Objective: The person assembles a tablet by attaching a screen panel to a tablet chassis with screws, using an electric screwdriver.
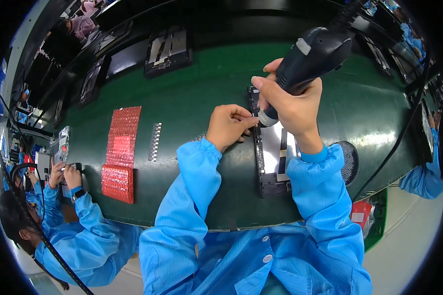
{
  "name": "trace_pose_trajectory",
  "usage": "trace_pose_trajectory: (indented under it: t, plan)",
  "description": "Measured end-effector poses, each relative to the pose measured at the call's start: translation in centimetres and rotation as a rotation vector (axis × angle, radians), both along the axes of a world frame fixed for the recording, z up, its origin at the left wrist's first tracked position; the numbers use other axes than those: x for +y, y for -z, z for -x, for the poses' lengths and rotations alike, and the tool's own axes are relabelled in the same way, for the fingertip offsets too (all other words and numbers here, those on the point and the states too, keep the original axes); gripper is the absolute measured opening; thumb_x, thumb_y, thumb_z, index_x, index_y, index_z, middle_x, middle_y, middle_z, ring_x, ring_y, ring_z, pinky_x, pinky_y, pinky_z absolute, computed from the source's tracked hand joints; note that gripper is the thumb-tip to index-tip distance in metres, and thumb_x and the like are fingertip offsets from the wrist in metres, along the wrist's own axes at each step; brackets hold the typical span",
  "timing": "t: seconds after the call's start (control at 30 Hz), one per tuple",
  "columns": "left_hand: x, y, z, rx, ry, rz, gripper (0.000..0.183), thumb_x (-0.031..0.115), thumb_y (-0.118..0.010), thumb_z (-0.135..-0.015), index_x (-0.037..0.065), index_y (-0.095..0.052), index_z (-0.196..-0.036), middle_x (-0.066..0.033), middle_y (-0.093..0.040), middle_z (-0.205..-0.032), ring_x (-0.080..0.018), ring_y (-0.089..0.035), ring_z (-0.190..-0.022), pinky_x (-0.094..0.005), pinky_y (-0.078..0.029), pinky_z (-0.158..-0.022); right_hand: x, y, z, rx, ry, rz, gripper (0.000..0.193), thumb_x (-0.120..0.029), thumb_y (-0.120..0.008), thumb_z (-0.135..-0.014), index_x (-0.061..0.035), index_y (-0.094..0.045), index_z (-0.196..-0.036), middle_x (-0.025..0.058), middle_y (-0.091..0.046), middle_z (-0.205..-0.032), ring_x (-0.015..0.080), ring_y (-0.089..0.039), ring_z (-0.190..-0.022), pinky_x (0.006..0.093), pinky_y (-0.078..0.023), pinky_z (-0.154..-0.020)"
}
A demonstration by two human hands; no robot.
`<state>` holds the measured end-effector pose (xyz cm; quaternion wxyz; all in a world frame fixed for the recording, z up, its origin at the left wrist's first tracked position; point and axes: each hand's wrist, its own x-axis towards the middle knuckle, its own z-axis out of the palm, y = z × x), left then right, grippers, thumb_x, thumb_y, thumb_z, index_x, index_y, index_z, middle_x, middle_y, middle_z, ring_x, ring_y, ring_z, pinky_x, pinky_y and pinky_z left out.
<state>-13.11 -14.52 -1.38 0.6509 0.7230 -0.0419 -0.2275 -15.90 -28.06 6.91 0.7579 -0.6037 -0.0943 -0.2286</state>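
Note:
My right hand (pixel 293 101) is wrapped round a black electric screwdriver (pixel 312 59), which tilts down to the left. Its pale grey nose (pixel 267 118) is over the left edge of an opened flat electronic device (pixel 271 160) with a black frame and silver plates. Beside that nose, my left hand (pixel 230 125) has thumb and fingertips pinched together at the frame's edge. What those fingers hold, if anything, is too small to make out. My right hand and forearm cover part of the device's right side.
Red bubble wrap (pixel 120 140) and a black-and-white strip (pixel 155 142) lie left on the green table (pixel 216 73). A round black mesh dish (pixel 349 162) sits right. Similar devices (pixel 168 51) line the far side. A co-worker (pixel 83 231) sits left; a cable (pixel 403 132) hangs right.

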Motion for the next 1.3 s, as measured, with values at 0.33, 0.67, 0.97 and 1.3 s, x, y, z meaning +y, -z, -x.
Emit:
trace_pose_trajectory:
  t: [0.33,0.67,0.97,1.3]
  plan:
    - [0.8,-0.5,-1.2,-0.006,0.225,-0.024,0.008,0.006,-0.066,-0.083,0.000,-0.062,-0.088,-0.0037,-0.064,-0.074,-0.0088,-0.062,-0.064,-0.0195,-0.048,-0.047,-0.3,0.3,-0.3,0.009,0.017,0.078,0.021,0.008,-0.067,-0.075,0.0028,-0.056,-0.091,0.0056,-0.059,-0.061,0.0140,-0.057,-0.048,0.0258,-0.045,-0.048]
    - [0.2,0.3,-1.7,0.035,0.107,-0.050,0.015,0.003,-0.072,-0.075,-0.002,-0.060,-0.083,-0.0084,-0.065,-0.072,-0.0129,-0.064,-0.058,-0.0225,-0.048,-0.042,0.7,1.4,-1.1,0.000,0.014,0.065,0.014,0.004,-0.069,-0.073,0.0025,-0.060,-0.083,0.0038,-0.061,-0.060,0.0091,-0.058,-0.049,0.0223,-0.042,-0.044]
    - [0.6,0.5,-1.8,0.029,0.106,-0.061,0.011,0.002,-0.069,-0.076,-0.003,-0.060,-0.081,-0.0085,-0.065,-0.072,-0.0128,-0.064,-0.058,-0.0226,-0.050,-0.044,1.3,1.4,-1.3,0.004,-0.010,0.093,0.014,0.002,-0.070,-0.073,0.0018,-0.060,-0.082,0.0029,-0.061,-0.060,0.0084,-0.057,-0.048,0.0224,-0.042,-0.044]
    - [12.7,-1.8,2.9,-0.577,-0.080,-0.558,0.021,0.009,-0.070,-0.076,-0.002,-0.068,-0.094,-0.0124,-0.066,-0.074,-0.0179,-0.061,-0.062,-0.0298,-0.048,-0.059,1.5,1.1,-0.2,0.071,-0.018,0.183,0.018,0.006,-0.069,-0.075,0.0026,-0.059,-0.090,0.0039,-0.060,-0.061,0.0098,-0.056,-0.048,0.0224,-0.042,-0.045]
